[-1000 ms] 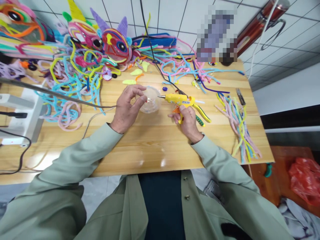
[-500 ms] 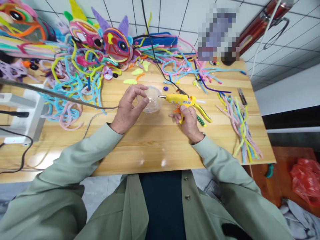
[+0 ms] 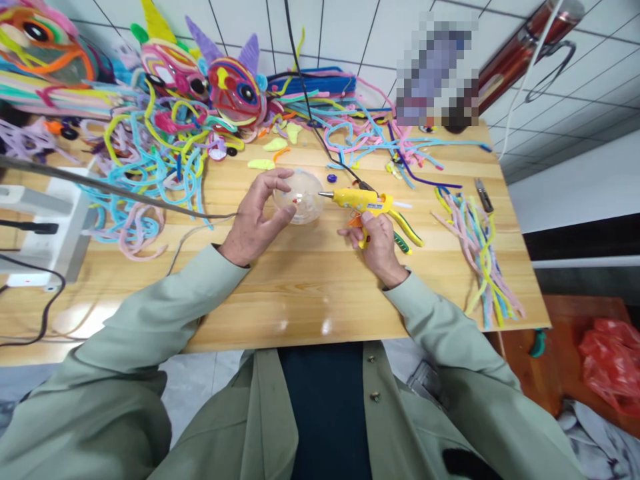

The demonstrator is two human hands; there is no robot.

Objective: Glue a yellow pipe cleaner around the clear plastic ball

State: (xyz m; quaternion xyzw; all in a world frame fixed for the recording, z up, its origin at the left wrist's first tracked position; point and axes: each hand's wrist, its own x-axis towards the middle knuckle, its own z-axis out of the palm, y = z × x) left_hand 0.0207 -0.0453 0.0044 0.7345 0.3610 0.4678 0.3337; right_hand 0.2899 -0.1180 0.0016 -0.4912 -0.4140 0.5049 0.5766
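My left hand [image 3: 260,217] curves around the left side of a clear, round plastic bowl [image 3: 309,200], thumb and fingers on its rim. A small red spot shows through the clear plastic. In my right hand [image 3: 377,243] is a yellow hot glue gun [image 3: 357,199], gripped by its handle with fingers near the orange trigger. Its metal nozzle points left and meets the bowl's right edge in the view; whether they touch, I cannot tell. Pliers with yellow-green handles [image 3: 407,228] lie partly hidden behind the glue gun. A small dark blue piece [image 3: 332,178] lies just beyond the bowl.
Tangled pipe cleaners [image 3: 170,167] cover the back left, below decorated masks [image 3: 235,90]. More pipe cleaners [image 3: 483,260] lie at right beside a small cutter [image 3: 483,195]. A white power strip [image 3: 45,230] stands at left. The gun's black cord [image 3: 315,127] hangs from above.
The clear bowl has turned slightly in my left hand, and a red spot now shows through it. My right hand and the glue gun stay nearly in place.
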